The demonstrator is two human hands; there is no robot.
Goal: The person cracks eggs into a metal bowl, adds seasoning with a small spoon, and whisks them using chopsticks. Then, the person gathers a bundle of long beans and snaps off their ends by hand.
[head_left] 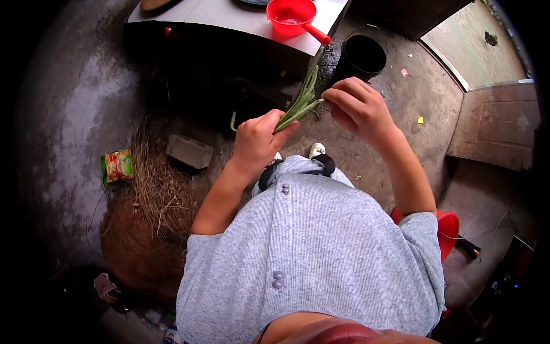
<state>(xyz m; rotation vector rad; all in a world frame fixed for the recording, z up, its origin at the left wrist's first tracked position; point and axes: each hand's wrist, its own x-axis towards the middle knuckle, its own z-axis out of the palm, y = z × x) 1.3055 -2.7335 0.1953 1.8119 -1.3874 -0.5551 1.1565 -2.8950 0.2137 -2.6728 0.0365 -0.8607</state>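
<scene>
A small bundle of long green beans (302, 104) is held in my left hand (257, 141), whose fingers are wrapped round its lower end. One bean end sticks out on the left side of that hand. The other ends point up and to the right. My right hand (361, 108) is closed in a pinch at the tip of one bean, just right of the bundle. Both hands are in front of my body, above the floor.
A red dipper (292, 20) stands on the white table (212, 17) ahead. Behind my right hand is a black bucket (364, 54). Dry straw (157, 189), a grey brick (190, 151) and a colourful packet (117, 165) lie at left. A red container (448, 232) is at right.
</scene>
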